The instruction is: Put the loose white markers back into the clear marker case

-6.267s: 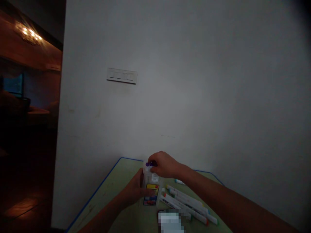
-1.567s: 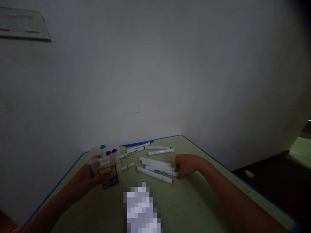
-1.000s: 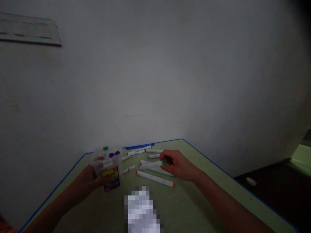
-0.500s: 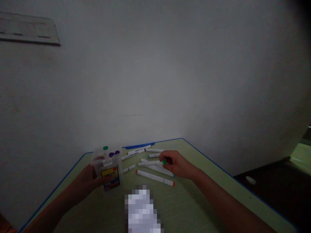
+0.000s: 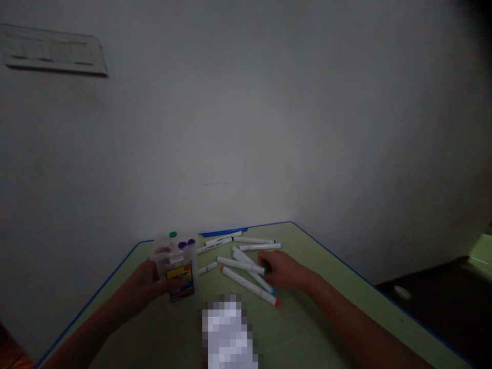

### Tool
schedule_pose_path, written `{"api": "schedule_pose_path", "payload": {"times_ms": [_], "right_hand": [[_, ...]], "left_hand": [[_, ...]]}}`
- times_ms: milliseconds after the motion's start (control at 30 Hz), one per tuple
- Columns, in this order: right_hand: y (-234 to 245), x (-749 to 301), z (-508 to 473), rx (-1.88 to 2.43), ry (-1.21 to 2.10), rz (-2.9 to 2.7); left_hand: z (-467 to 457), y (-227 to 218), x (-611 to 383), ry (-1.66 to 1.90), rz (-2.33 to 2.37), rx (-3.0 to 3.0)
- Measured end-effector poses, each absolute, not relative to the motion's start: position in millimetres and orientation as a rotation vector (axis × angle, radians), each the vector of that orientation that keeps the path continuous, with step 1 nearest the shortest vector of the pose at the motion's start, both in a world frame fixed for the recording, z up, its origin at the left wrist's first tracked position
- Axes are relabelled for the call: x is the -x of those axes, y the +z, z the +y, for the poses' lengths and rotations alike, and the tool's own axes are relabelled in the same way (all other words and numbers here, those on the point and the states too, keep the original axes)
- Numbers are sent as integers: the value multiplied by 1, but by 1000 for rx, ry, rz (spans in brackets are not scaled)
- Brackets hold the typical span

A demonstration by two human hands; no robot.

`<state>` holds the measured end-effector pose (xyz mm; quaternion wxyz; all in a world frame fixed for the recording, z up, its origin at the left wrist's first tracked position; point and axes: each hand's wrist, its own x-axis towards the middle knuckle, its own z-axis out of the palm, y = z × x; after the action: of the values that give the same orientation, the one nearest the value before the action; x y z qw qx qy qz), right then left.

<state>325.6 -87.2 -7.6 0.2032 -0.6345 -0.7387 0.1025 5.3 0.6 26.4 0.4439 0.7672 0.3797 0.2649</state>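
My left hand (image 5: 144, 284) is wrapped round the side of a clear plastic box (image 5: 159, 259) with a yellow and black label, its thumb across the front. Inside the box stand markers with purple caps (image 5: 186, 244) and a green cap (image 5: 173, 234). At the right, the fingers of my right hand (image 5: 282, 269) close on the green end of a white marker (image 5: 240, 264). This marker lies across other white markers, one of them with a blue end (image 5: 265, 284). Just in front rests a marker with orange-red ends (image 5: 249, 287). My right fingertips are partly hidden.
More white markers (image 5: 253, 240) lie behind, near the table's back edge and a blue strip (image 5: 223, 232). A short marker piece (image 5: 208, 268) shows beside the box. A pixelated pale patch (image 5: 229, 333) covers the front of the green table (image 5: 300, 328). The wall (image 5: 253, 128) rises behind.
My right hand has lowered a little, and the green-ended marker now slopes down to the right. The blue-ended marker beneath has turned. My left hand keeps hold of the box.
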Motion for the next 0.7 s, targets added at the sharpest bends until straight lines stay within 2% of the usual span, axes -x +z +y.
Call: {"api": "schedule_pose_path", "payload": {"times_ms": [167, 267, 367, 533, 700], "right_hand": [[-8, -329, -87, 1757, 629, -2002], [-9, -333, -83, 1692, 694, -1961], [-12, -340, -79, 1714, 573, -1921], [-15, -368, -72, 1984, 107, -1688], [-28, -394, -66, 2182, 6, -1530]], "left_hand": [[-3, 28, -7, 688, 946, -1865], [-2, 28, -4, 692, 947, -1880], [3, 28, 1, 650, 961, -1929], [4, 35, 9, 586, 981, -2038], [2, 40, 14, 556, 953, -2002]]}}
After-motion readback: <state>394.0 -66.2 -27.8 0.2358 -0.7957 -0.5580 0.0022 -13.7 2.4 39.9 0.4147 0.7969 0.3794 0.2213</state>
